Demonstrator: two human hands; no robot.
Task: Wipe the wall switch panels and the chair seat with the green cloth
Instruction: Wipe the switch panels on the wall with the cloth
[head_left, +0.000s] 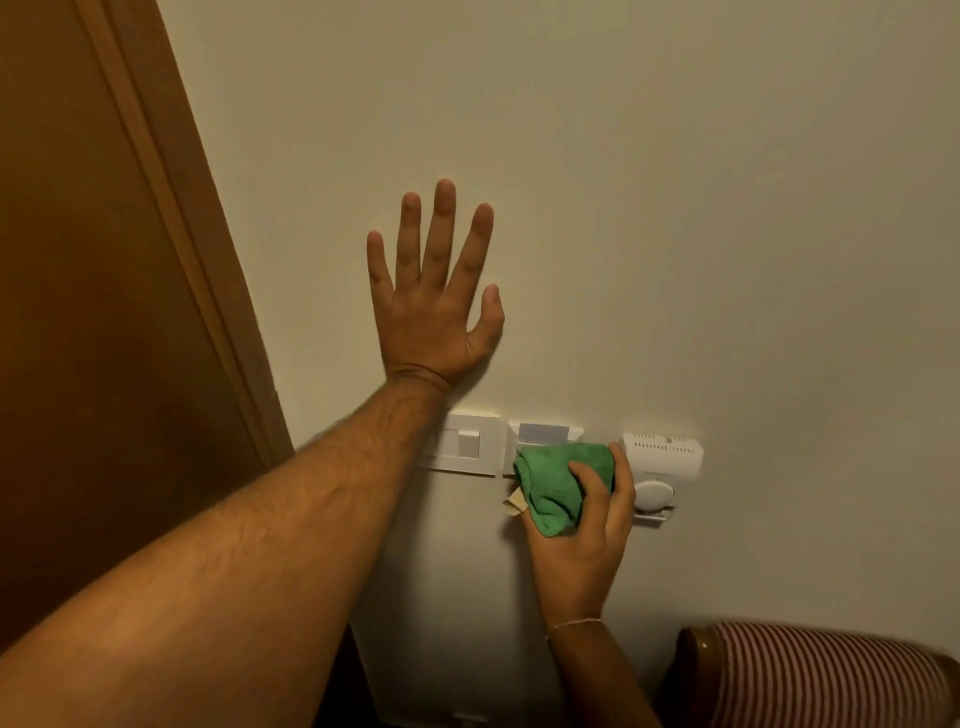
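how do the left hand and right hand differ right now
The left hand lies flat on the bare wall with fingers spread and holds nothing; the right hand is curled around the green cloth, pressing it to the middle switch panel. The left hand sits above the panels, the right hand at their level. Both touch the wall side and have bare forearms.

The left hand (434, 306) lies flat with all fingers spread and pointing up, its bare forearm stretched out from the lower left. The right hand (582, 540) sits lower, fingers curled closed around the green cloth (558, 486), a thin bracelet at its wrist.
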